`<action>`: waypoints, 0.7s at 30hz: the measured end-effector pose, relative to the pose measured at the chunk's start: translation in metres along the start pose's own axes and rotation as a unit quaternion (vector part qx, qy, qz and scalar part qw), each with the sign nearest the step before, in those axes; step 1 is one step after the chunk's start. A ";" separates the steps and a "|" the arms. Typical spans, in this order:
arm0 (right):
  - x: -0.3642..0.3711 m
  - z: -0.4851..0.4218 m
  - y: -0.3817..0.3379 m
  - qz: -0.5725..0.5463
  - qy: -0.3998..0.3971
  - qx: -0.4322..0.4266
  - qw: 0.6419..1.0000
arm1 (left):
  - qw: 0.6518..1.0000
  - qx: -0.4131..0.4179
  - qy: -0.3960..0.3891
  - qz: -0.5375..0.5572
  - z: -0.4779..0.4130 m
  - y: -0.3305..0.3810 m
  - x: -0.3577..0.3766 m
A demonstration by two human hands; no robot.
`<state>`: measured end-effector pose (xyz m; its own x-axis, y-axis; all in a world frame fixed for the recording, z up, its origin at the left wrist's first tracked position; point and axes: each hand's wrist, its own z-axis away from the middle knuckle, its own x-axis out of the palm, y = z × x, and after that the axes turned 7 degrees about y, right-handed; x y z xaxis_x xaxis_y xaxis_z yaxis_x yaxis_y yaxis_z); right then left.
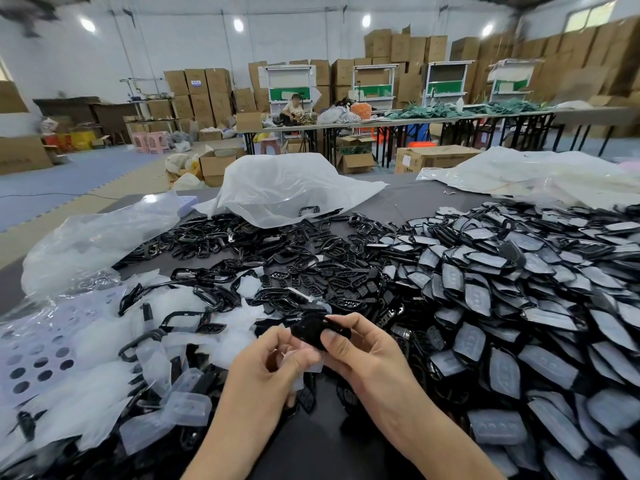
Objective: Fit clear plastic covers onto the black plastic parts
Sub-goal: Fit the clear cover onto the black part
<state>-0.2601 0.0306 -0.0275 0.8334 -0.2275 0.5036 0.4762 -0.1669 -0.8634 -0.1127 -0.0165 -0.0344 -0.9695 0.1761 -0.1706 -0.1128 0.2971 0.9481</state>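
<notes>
Both of my hands meet low in the middle of the view over a dark table. My right hand (360, 351) pinches a small black plastic part (311, 332) between thumb and fingers. My left hand (273, 362) grips the same part from the left and also holds a clear plastic cover (313, 366) under it. Loose clear covers (173, 379) lie heaped at the left. Bare black frames and button parts (277, 268) are strewn across the middle. A big pile of covered black parts (519, 296) fills the right.
A crumpled clear plastic bag (284, 188) sits beyond the black parts, another bag (90, 244) at the left, more plastic sheeting (536, 174) at the far right. A perforated lilac tray (38, 355) lies at the left edge. Cartons, tables and a seated person (292, 109) are far behind.
</notes>
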 end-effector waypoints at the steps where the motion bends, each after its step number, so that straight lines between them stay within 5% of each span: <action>1: -0.001 -0.001 0.000 -0.001 0.010 -0.002 1.000 | 1.000 0.011 -0.002 -0.009 0.000 0.002 -0.001; 4: -0.004 -0.004 -0.002 0.007 0.033 -0.009 0.999 | 0.999 0.015 0.033 -0.010 -0.003 0.003 -0.006; 14: -0.007 -0.007 0.001 0.012 0.023 -0.020 0.999 | 0.954 -0.112 0.098 0.259 -0.011 -0.004 -0.009; 17: -0.004 -0.005 0.000 -0.047 -0.009 0.006 0.999 | 0.964 -0.092 0.072 0.238 -0.008 -0.004 -0.001; 21: -0.001 -0.003 0.000 -0.067 -0.008 0.015 0.998 | 0.998 0.027 0.001 0.049 0.004 -0.007 0.011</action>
<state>-0.2616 0.0283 -0.0281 0.7661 -0.1892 0.6142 0.5913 -0.1668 -0.7890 -0.1215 -0.0133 -0.0435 -0.9759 0.2041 -0.0777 -0.0064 0.3289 0.9443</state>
